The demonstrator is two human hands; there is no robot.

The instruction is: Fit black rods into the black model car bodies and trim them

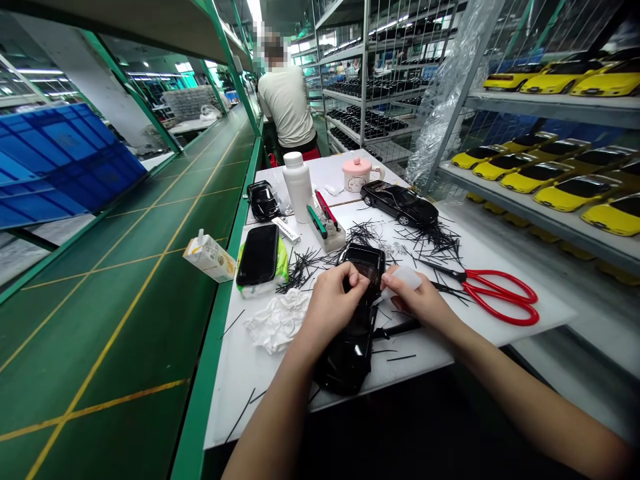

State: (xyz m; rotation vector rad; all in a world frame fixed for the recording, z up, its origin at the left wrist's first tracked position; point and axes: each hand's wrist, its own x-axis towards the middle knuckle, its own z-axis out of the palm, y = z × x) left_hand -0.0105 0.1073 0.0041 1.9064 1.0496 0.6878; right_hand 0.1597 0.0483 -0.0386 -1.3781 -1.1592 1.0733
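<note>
A glossy black model car (345, 363) lies lengthwise at the near edge of the white work surface. My left hand (333, 300) rests over its left side, fingers curled and thumb pressed in; whatever is between them is hidden. Just right of the car, my right hand (423, 300) pinches a small whitish, translucent piece (407, 276), cloth or thin sheet, I cannot tell which. The fingertips of both hands are close together above the car's windows. Crumpled white tissue (277, 323) sits left of my left wrist. Red-handled scissors (500, 293) lie to the right of my right hand.
Thin black strips (303, 267) are scattered about. Behind stand a white bottle (298, 190), a pen holder (330, 237), a lidded mug (357, 175) and another black car (400, 202). A phone (259, 255) and drink carton (210, 259) are left, by a green conveyor (150, 300). A person (287, 107) sits ahead.
</note>
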